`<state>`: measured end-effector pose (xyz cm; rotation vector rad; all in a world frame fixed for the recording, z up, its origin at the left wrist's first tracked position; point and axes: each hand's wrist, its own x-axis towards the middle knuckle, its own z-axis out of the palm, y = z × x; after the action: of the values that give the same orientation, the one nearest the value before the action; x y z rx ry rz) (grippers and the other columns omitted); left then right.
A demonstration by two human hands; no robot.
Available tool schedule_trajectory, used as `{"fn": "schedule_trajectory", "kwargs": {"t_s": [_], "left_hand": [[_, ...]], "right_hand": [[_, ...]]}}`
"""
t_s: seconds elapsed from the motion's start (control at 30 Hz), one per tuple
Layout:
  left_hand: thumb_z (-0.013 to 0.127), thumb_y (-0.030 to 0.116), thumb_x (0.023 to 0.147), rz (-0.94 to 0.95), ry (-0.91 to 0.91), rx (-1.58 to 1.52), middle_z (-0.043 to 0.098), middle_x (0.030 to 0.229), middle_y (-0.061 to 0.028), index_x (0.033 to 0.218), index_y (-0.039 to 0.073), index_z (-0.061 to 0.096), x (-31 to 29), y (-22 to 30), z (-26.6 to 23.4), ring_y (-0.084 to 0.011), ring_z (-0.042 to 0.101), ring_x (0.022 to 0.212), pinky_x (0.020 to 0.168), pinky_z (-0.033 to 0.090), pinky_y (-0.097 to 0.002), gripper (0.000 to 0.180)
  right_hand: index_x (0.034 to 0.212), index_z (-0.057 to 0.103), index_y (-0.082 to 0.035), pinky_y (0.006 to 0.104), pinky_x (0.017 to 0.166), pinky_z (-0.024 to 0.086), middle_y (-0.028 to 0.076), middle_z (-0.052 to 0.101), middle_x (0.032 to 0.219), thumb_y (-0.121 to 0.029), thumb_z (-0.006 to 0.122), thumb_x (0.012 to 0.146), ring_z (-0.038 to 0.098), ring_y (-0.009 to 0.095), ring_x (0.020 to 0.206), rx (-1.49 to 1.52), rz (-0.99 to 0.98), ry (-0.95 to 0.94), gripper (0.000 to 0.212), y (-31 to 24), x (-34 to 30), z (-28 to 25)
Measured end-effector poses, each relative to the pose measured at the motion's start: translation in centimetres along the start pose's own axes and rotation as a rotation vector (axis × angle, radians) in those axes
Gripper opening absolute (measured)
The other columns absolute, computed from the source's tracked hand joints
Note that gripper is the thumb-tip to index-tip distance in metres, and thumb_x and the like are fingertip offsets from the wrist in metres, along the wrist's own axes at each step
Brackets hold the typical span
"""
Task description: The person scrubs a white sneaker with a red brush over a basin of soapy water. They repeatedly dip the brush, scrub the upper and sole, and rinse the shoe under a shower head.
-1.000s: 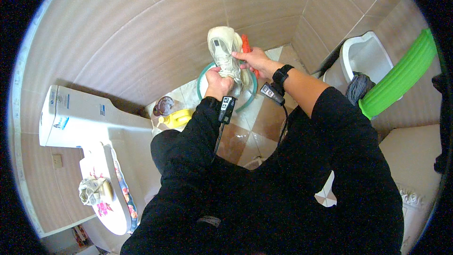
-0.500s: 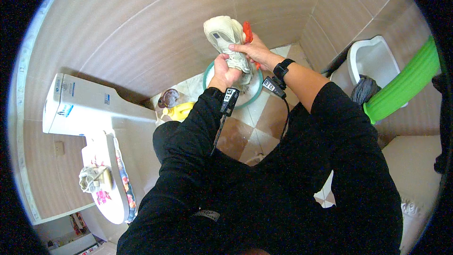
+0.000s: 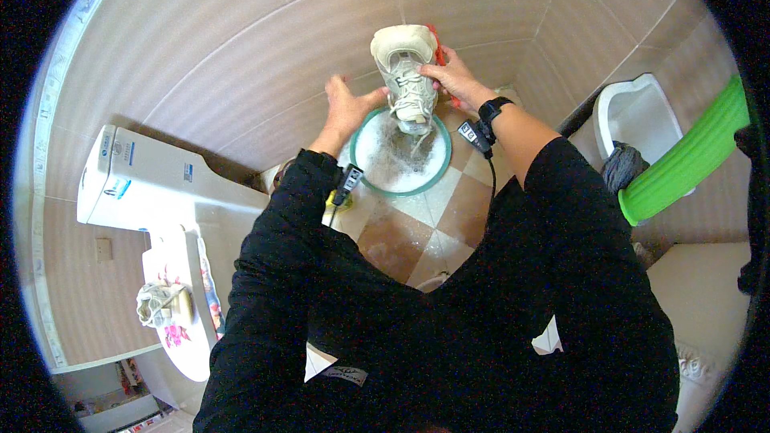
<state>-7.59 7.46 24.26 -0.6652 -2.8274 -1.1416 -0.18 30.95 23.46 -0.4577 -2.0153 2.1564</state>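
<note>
A pale cream-and-grey sneaker (image 3: 409, 92) is held up above a round basin with a green rim (image 3: 409, 193). White suds (image 3: 381, 168) and darker water fill the basin, and the sneaker's laces dangle over it. My right hand (image 3: 455, 80) grips the shoe's right side, thumb on the upper. Along that same side runs a thin orange-red thing (image 3: 438, 48), mostly hidden by my fingers and the shoe. My left hand (image 3: 345, 110) is open left of the sneaker, fingers spread. Its thumb tip is close to the shoe; whether they touch I cannot tell.
Left stands a white toilet (image 3: 160, 176), with another sneaker (image 3: 160, 305) on its flowered lid. Part of a yellow container (image 3: 341, 202) shows beside my left sleeve. At right are a white bin (image 3: 642, 116), a dark grey bundle (image 3: 623, 167) and a green tube-like thing (image 3: 682, 152).
My left hand has let go of the sneaker and moved left, opening. The shoe has turned more upright and shifted slightly right in my right hand. More of the sudsy basin shows.
</note>
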Motion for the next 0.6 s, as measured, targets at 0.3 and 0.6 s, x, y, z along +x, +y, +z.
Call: {"fn": "schedule_trajectory", "kwargs": {"t_s": [0.3,0.6], "left_hand": [[0.087,0.029,0.070,0.138,-0.149,-0.221,0.066,0.117,-0.0234,0.119,-0.003,0.064,2.3,0.4,0.4,-0.0377,0.064,0.112,0.098,0.050,-0.0448,0.062],[0.081,0.032,0.074,0.034,-0.021,0.010,0.072,0.099,-0.0239,0.099,0.000,0.068,2.9,1.0,3.4,-0.0420,0.069,0.098,0.085,0.055,-0.0482,0.042]], "right_hand": [[0.153,0.031,-0.006,0.0264,0.064,0.047,0.005,0.066,0.098,-0.029,0.082,0.081,0.056,0.010,0.074,-0.246,0.083,-0.259,0.091,0.5,0.4,0.3],[0.145,0.055,-0.019,0.0461,0.084,0.052,0.018,0.067,0.098,-0.034,0.057,0.102,0.065,0.038,0.093,-0.998,-0.519,-0.121,0.046,-1.9,-4.6,2.8]]}}
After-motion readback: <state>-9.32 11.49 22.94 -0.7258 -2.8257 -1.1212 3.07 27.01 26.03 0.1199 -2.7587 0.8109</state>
